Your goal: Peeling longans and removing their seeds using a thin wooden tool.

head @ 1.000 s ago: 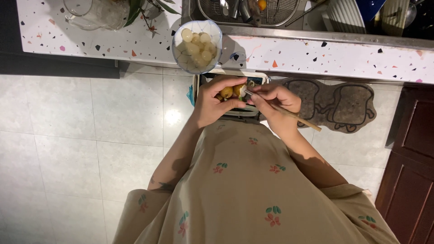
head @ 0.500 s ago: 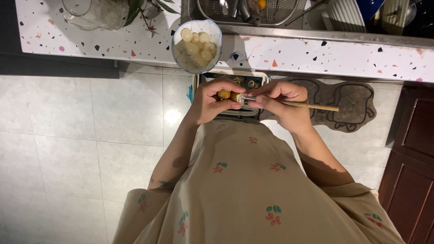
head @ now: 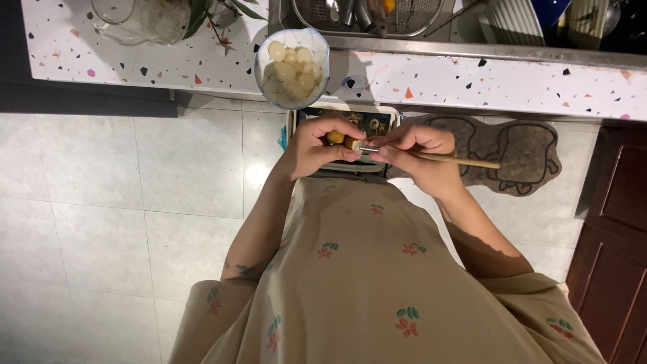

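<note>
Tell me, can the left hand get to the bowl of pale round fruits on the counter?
Probably yes. The bowl sits just above the left hand with nothing between them, but its fingers already hold small yellow fruits.

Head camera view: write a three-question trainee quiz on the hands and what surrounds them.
1. True or false: the left hand holds small yellow fruit.
2. The right hand grips which thing? A) a wooden-handled tool B) a spoon C) a cloth
3. Where does the bowl of pale peeled pieces stand?

Key
1. True.
2. A; its metal tip meets the fruit.
3. On the speckled counter, at its front edge, left of the sink.
</note>
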